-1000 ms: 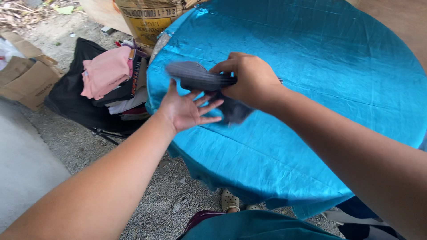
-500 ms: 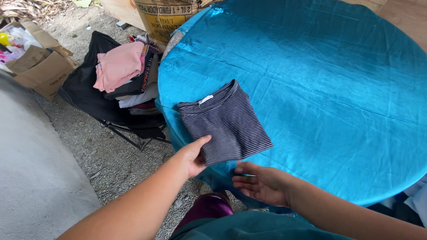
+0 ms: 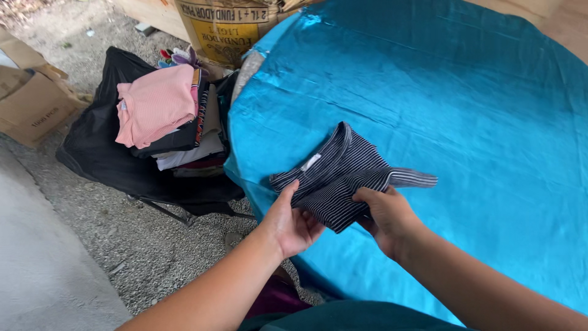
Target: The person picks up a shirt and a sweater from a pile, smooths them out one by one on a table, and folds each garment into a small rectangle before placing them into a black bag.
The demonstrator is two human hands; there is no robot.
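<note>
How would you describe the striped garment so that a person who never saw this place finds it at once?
Look at the round table with the shiny blue cloth. Near its left edge, the left hand and right hand hold a folded striped garment between them. It is dark with thin white stripes, unlike the pink top on the clothes pile beside the table.

Over to your left, a black folding chair (image 3: 104, 159) stands on the grey gravel ground (image 3: 122, 245), and it's carrying a stack of folded clothes (image 3: 177, 132) with a pink ribbed top (image 3: 156, 104) lying uppermost. Further left sits a brown cardboard box (image 3: 27, 101). Up at the top edge there's a yellow printed carton (image 3: 226, 27), just beside the round table's shiny turquoise satin cloth (image 3: 465, 98). Pale concrete slab (image 3: 37, 270) bottom left.
</note>
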